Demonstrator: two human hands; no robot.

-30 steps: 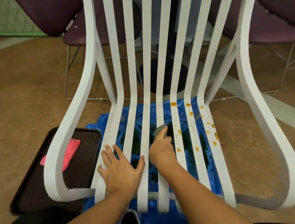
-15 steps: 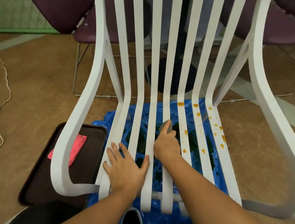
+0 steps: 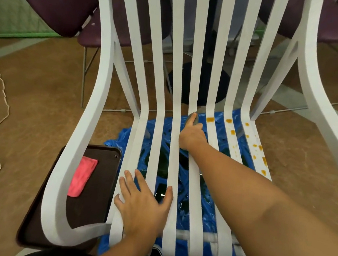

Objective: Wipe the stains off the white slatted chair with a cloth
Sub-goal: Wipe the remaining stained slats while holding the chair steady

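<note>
While the person faces the white slatted chair [image 3: 96, 90], the right arm stretches long across the seat. The right hand [image 3: 192, 135] sits far in, at the bend where the seat turns up into the back. Its forefinger lies straight along a middle slat and the other fingers curl down at the slat's right side, holding a grey cloth [image 3: 195, 120] against it. Of that cloth I see only a sliver around the fingertip; the rest is under the hand.

The left hand [image 3: 144, 206] lies flat near the front of the seat, fingers spread across the slats, thumb out to the right, gripping nothing.

Orange stains [image 3: 209, 119] dot the three slats to the right of the right hand, from the bend down along the seat. Under the chair lies a crumpled blue plastic sheet [image 3: 206, 220], seen only in strips between the slats. On the floor at the left a dark tray [image 3: 97, 193], partly behind the chair's armrest, carries a pink cloth [image 3: 82, 176]. The chair's top is cut off.
</note>
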